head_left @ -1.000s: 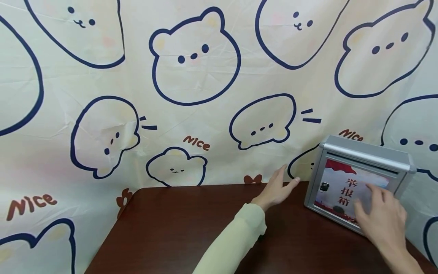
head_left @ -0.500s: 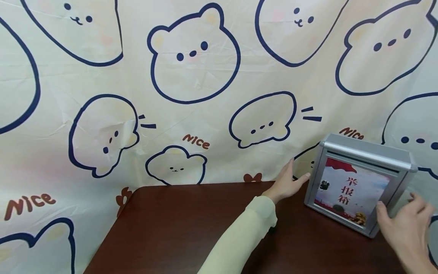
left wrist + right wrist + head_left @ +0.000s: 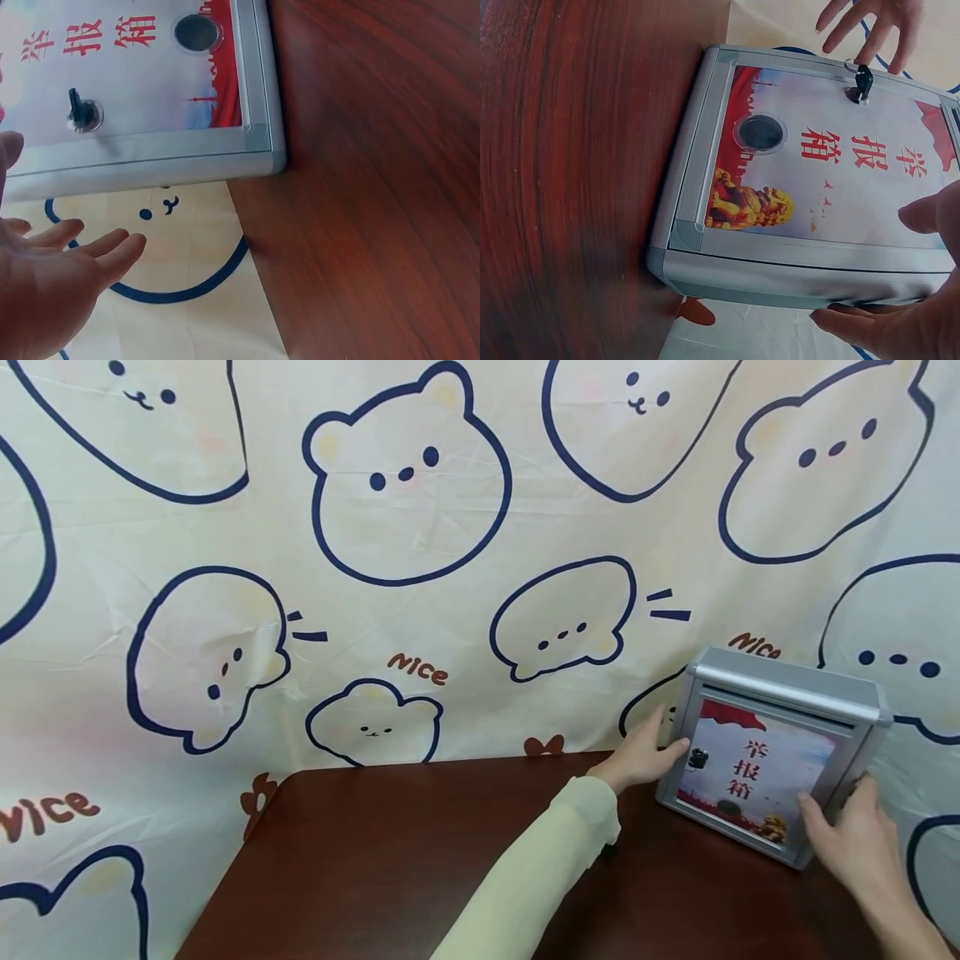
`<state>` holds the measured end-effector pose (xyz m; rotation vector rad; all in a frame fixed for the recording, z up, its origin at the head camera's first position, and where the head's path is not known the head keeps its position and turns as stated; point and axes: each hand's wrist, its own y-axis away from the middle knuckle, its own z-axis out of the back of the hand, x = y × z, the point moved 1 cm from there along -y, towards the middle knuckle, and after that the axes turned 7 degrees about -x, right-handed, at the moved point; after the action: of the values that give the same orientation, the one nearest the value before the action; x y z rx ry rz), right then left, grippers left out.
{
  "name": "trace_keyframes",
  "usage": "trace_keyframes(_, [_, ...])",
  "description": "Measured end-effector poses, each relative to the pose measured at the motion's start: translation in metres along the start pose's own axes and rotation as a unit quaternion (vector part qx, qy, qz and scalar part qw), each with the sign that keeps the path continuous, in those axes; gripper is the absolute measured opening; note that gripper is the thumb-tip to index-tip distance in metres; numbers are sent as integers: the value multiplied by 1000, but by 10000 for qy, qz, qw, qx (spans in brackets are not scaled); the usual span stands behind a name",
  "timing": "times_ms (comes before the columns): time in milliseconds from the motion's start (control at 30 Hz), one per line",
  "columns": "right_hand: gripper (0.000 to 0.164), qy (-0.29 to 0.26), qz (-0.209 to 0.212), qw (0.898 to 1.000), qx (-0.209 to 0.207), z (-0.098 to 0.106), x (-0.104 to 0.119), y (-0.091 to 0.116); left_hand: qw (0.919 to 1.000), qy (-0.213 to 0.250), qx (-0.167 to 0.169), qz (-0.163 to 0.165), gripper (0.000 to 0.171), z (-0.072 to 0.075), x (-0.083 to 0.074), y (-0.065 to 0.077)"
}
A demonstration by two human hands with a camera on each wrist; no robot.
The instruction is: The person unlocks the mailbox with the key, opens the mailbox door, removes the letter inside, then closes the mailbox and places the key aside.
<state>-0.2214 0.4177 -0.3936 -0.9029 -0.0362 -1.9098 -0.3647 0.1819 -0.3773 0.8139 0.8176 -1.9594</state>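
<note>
Gripping the silver box (image 3: 780, 760) was your right hand (image 3: 858, 843). Your left hand (image 3: 637, 760) was spread beside its left edge.

Wide lane over the table (image 3: 360, 860) on the left; the pale green sleeve (image 3: 532, 877) cuts across mid-table, patterned cloth (image 3: 420, 543) walls off the far side, the silver box (image 3: 783, 760) blocks the right.

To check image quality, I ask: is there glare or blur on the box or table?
Head view: pale highlight atop the box; left wrist view: mild sheen on the table; right wrist view: similar sheen, box lettering sharp enough to read.
</note>
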Motion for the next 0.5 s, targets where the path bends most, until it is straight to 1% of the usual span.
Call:
trace_keyframes(133, [85,-137,210,9996,117,3,-5,-2,9998,58,131,-144,74,-6,-1,-2])
trace_keyframes(200, [85,-196,279,9993,135,3,-5,-3,9997,83,133,-207,74,-8,-1,-3])
trace_keyframes(300, [86,-202,292,9992,176,3,-6,-3,9996,149,118,-216,74,-12,0,-3])
trace_keyframes(433, [84,-209,266,9993,177,3,-7,-2,9995,265,31,-160,72,-17,0,-3])
trace_keyframes(500, [79,-202,248,9995,70,3,-7,-1,9994,305,-89,-152,70,-22,1,-4])
